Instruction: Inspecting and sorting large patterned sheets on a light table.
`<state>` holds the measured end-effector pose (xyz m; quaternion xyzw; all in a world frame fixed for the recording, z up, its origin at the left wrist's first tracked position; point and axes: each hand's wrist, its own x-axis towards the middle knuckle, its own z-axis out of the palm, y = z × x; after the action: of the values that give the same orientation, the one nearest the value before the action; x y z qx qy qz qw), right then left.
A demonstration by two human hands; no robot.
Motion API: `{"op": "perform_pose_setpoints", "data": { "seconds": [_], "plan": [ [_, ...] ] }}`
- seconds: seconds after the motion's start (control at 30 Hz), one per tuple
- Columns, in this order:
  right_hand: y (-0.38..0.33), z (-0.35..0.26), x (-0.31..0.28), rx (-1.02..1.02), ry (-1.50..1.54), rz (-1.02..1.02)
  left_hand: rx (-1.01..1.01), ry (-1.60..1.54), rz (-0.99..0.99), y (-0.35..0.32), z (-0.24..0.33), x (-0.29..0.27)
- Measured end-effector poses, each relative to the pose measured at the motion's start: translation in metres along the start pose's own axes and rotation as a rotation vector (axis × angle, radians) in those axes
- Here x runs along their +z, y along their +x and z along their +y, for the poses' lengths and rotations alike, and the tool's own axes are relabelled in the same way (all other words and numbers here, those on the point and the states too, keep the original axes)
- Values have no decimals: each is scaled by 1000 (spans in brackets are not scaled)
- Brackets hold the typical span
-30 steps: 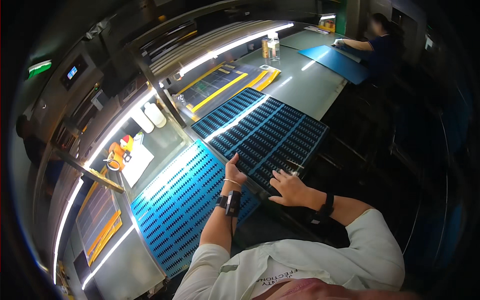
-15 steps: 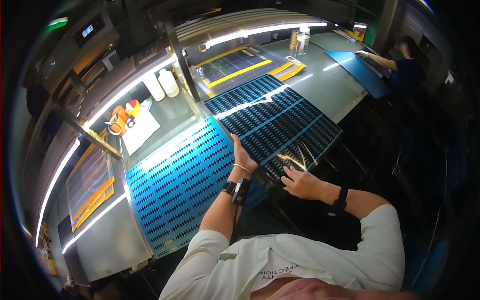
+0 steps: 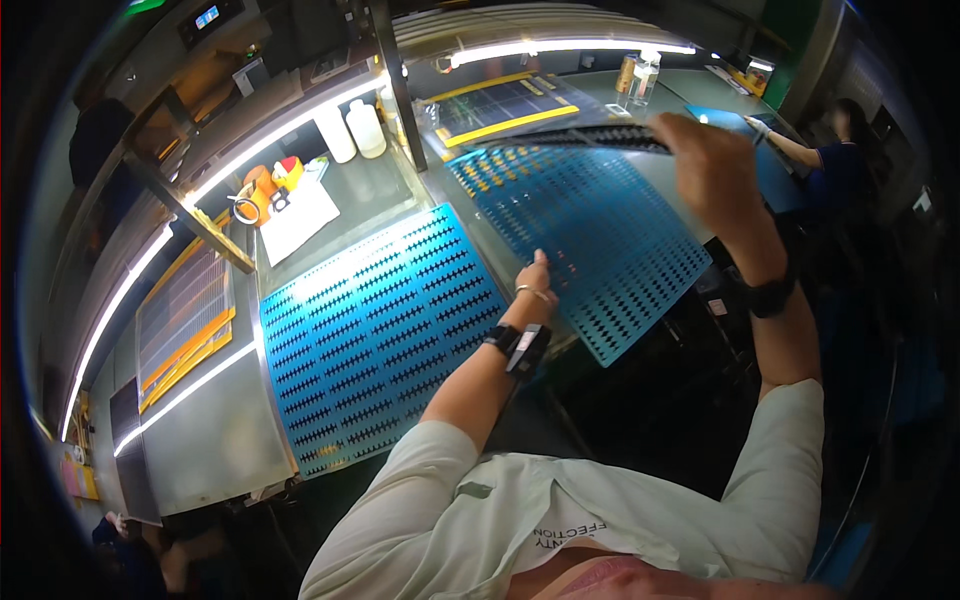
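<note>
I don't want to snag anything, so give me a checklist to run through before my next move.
1. Right hand gripping the raised dark sheet: ok, fingers closed at its edge.
2. Left hand at the left edge of the right blue sheet: ok; how firmly it presses, cannot tell.
3. Dark sheet wholly off the right blue sheet: cannot tell; it shows nearly edge-on.
4. Left blue sheet free of loose items: ok.
5. Clear bottle and tan can upright, apart from the dark sheet: ok.
6. Co-worker's arm apart from your right hand: ok.
</note>
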<state>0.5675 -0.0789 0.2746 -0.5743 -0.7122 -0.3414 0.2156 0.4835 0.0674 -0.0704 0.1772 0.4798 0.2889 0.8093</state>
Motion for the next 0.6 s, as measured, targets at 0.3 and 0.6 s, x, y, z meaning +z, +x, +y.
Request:
{"op": "perform_pose_setpoints", "data": {
  "seconds": [0.3, 0.6],
  "plan": [
    [-59, 75, 24, 291, -99, 144, -127, 26, 30, -77, 2, 43],
    [-21, -4, -49, -126, 286, -41, -181, -98, -305, -53, -1, 30]
  ]
}}
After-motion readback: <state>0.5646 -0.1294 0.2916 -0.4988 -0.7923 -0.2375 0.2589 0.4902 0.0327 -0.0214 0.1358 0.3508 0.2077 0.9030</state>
